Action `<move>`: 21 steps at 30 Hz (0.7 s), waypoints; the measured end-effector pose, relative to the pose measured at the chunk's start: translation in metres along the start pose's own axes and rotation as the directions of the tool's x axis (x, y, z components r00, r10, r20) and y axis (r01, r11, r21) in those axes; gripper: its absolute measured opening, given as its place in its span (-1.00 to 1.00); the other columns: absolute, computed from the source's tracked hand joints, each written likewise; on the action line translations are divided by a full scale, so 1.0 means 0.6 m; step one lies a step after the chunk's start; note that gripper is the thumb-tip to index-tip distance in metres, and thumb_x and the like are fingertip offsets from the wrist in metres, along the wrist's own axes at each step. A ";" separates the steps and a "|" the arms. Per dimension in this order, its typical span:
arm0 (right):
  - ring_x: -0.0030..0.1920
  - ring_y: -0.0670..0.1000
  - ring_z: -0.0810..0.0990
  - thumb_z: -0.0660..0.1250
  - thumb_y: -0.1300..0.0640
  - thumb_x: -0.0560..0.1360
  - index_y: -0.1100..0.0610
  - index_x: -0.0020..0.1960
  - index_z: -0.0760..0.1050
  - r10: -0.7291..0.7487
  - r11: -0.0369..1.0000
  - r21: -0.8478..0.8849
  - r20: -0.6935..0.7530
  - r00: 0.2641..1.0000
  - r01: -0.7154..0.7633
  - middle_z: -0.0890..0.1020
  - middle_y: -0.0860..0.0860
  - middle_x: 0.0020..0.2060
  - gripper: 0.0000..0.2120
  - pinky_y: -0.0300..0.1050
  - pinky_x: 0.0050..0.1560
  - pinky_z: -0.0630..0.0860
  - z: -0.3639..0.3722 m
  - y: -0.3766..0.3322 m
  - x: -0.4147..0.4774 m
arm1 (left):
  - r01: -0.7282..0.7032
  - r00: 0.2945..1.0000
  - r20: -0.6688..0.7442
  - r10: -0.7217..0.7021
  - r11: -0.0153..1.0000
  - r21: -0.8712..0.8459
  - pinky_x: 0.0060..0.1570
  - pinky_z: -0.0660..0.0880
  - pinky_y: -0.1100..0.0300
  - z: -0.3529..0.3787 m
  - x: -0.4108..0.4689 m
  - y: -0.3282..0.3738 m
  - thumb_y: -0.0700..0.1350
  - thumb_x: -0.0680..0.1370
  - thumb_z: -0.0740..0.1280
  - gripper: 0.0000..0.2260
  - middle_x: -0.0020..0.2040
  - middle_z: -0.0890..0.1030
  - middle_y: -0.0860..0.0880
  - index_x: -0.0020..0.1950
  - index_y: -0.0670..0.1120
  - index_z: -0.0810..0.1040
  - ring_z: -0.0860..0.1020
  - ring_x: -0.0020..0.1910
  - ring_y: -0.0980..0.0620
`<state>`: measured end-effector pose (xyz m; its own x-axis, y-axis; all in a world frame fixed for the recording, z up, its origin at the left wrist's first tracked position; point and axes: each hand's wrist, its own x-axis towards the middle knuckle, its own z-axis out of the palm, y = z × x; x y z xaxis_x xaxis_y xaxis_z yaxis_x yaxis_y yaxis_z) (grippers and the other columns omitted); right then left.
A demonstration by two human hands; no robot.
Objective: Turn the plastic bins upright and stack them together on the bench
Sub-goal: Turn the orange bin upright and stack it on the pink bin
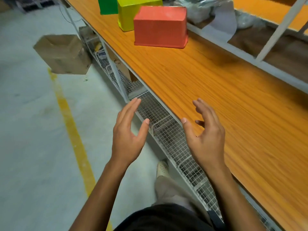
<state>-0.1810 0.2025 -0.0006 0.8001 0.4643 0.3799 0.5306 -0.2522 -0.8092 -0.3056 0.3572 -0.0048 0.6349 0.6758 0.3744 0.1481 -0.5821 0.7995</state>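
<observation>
A red plastic bin (160,26) lies upside down on the orange wooden bench (208,84), its rim flat on the top. Behind it stand a yellow bin (128,14) and a green bin (107,5), both partly cut off by the frame's top edge. My left hand (127,135) hovers beside the bench's front edge, fingers apart, holding nothing. My right hand (206,135) is raised over the bench's near edge, also spread and holding nothing. Both hands are well short of the bins.
A wire mesh shelf (168,134) runs under the bench. A cardboard box (63,54) sits on the floor to the left, near a yellow floor line (71,130). A white frame rail (246,55) and plastic bags (203,9) border the bench's far side.
</observation>
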 end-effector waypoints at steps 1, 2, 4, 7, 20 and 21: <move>0.39 0.06 0.48 0.30 -0.06 0.54 0.08 0.46 0.40 -0.008 1.000 0.001 0.010 1.000 0.008 0.44 0.04 0.46 -0.48 0.13 0.17 0.60 0.020 -0.001 0.017 | 0.006 1.000 -0.016 -0.006 1.000 0.010 0.36 0.41 -0.10 -0.008 0.016 -0.014 -0.11 0.57 0.32 -0.54 0.45 0.44 0.03 0.48 -0.05 0.39 0.36 0.46 0.09; 0.39 0.07 0.49 0.30 -0.06 0.54 0.07 0.46 0.40 -0.018 1.000 0.002 0.022 1.000 0.018 0.44 0.04 0.46 -0.47 0.13 0.17 0.60 0.041 -0.001 0.036 | 0.013 0.999 -0.034 -0.013 1.000 0.017 0.36 0.41 -0.10 -0.016 0.034 -0.028 -0.10 0.58 0.32 -0.55 0.45 0.44 0.03 0.48 -0.04 0.39 0.36 0.46 0.09; 0.38 0.06 0.49 0.29 -0.07 0.54 0.07 0.47 0.39 -0.038 0.999 0.011 0.051 0.998 0.037 0.44 0.04 0.46 -0.47 0.10 0.17 0.61 0.086 -0.005 0.074 | 0.035 0.997 -0.071 -0.033 0.999 0.029 0.36 0.41 -0.10 -0.032 0.074 -0.059 -0.09 0.58 0.32 -0.55 0.44 0.44 0.04 0.48 -0.01 0.39 0.37 0.46 0.09; 0.37 0.04 0.50 0.32 -0.01 0.54 0.08 0.46 0.39 -0.075 0.996 0.048 0.084 0.994 0.071 0.44 0.04 0.45 -0.49 0.01 0.17 0.61 0.154 -0.011 0.141 | 0.050 0.993 -0.107 -0.044 0.997 0.053 0.35 0.42 -0.10 -0.053 0.143 -0.102 -0.06 0.58 0.31 -0.55 0.44 0.44 0.04 0.47 0.02 0.38 0.37 0.45 0.10; 0.35 0.08 0.53 0.31 -0.01 0.53 0.15 0.43 0.44 -0.135 0.984 0.126 0.087 0.987 0.124 0.47 0.10 0.43 -0.49 0.04 0.12 0.62 0.371 -0.031 0.433 | 0.040 0.994 -0.108 -0.030 0.995 0.089 0.35 0.42 -0.08 -0.100 0.468 -0.230 -0.10 0.58 0.32 -0.55 0.45 0.43 0.05 0.48 0.00 0.38 0.36 0.46 0.12; 0.35 0.08 0.53 0.30 -0.02 0.53 0.15 0.43 0.44 -0.131 0.985 0.124 0.085 0.988 0.120 0.47 0.10 0.43 -0.49 0.04 0.12 0.62 0.381 -0.027 0.446 | 0.044 0.994 -0.103 -0.036 0.996 0.079 0.35 0.42 -0.08 -0.095 0.485 -0.241 -0.10 0.58 0.32 -0.55 0.45 0.43 0.05 0.48 -0.01 0.38 0.36 0.46 0.13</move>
<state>-0.0395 0.5251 0.0120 0.6972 0.5638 0.4427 0.5836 -0.0878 -0.8073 -0.1854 0.6641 0.0153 0.5474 0.7394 0.3919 0.2354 -0.5855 0.7758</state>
